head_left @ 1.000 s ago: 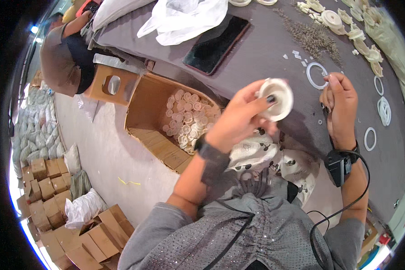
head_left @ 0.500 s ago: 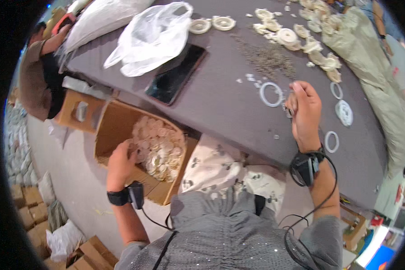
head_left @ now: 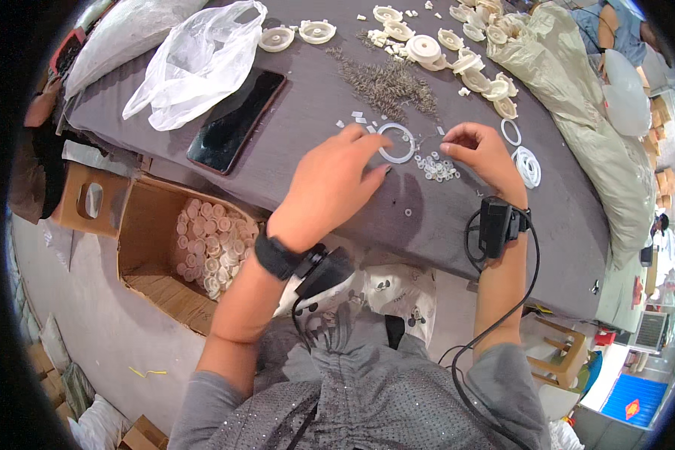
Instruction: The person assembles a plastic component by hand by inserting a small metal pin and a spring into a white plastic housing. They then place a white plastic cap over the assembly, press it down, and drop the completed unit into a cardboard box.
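Observation:
My left hand (head_left: 331, 184) is over the near part of the table, empty, its thumb and forefinger apart beside a white plastic ring (head_left: 410, 156). A pile of tiny white washers (head_left: 436, 168) lies between my hands. My right hand (head_left: 484, 154) is just right of that pile. Its thumb and forefinger are drawn together at the tips; anything between them is too small to make out. Beyond the ring are a heap of small metal springs (head_left: 390, 86) and a few small white pieces (head_left: 360, 118). A lone washer (head_left: 408, 212) lies nearer me.
A cardboard box (head_left: 146, 281) of round plastic parts stands below the table's left edge. On the table are a phone (head_left: 236, 120), a white plastic bag (head_left: 195, 64), cream round housings (head_left: 425, 49), stacked white rings (head_left: 527, 166) and a long sack (head_left: 570, 97) at right.
My left hand has come up out of the cardboard box to the table near the white ring. My right hand has shifted slightly, and the washer pile now shows. The whole view has shifted.

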A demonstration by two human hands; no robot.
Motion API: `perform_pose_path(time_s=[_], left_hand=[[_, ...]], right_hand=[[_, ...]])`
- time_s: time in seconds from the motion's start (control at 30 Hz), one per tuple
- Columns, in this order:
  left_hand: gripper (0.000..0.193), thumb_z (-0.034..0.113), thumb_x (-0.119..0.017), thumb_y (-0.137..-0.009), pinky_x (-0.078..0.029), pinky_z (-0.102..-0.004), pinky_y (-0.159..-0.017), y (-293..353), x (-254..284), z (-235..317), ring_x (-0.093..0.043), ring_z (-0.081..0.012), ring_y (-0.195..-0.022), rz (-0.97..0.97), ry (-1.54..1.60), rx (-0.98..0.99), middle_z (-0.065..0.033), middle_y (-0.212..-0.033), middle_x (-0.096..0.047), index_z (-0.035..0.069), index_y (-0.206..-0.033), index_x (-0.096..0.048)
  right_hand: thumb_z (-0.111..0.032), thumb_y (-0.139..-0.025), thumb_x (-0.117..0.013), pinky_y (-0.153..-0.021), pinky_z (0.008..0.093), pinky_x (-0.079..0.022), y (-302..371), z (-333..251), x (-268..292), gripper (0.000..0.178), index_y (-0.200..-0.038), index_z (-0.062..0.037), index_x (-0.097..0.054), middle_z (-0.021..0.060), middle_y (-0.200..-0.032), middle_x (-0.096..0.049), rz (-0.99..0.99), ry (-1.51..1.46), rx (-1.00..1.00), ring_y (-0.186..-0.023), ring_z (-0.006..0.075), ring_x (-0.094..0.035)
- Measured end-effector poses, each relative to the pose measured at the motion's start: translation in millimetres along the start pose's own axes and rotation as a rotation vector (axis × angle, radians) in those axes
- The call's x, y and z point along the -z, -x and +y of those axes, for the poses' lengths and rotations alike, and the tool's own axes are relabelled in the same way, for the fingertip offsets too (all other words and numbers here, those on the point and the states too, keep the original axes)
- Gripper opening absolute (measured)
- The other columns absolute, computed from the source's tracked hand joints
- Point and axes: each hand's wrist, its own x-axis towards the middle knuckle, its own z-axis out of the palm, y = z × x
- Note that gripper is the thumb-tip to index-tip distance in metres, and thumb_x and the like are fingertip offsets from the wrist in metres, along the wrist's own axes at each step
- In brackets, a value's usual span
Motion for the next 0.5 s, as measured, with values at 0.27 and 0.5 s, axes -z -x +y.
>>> perform_pose_path(time_s=[0.27,0.5], left_hand=[[0.029,0.009,-0.064,-0.070,-0.043,-0.0367,-0.069,-7.3,-32.2,-12.5,-0.053,-0.0289,-0.079,0.092,-0.164,-0.045,-0.0104,-0.083,-0.052,0.007,-0.098,-0.058],[0.025,0.010,-0.064,-0.070,-0.043,-0.0330,-0.061,-9.2,-31.7,-17.3,-0.054,-0.0233,-0.066,0.163,0.215,0.030,-0.0063,-0.077,-0.054,0.008,-0.095,-0.059]], right_hand=[[-0.011,-0.073,-0.065,-0.060,0.0215,-0.041,5.2,-6.7,-6.4,0.014,-0.080,0.0006,-0.060,0.0010,-0.071,-0.058,-0.128,0.317,0.083,-0.064,0.0069,-0.051],[-0.013,-0.075,-0.064,-0.067,0.0230,-0.044,10.3,-28.9,-14.2,0.015,-0.082,0.0006,-0.062,0.0025,-0.075,-0.061,-0.073,0.018,0.011,-0.072,0.0084,-0.055]])
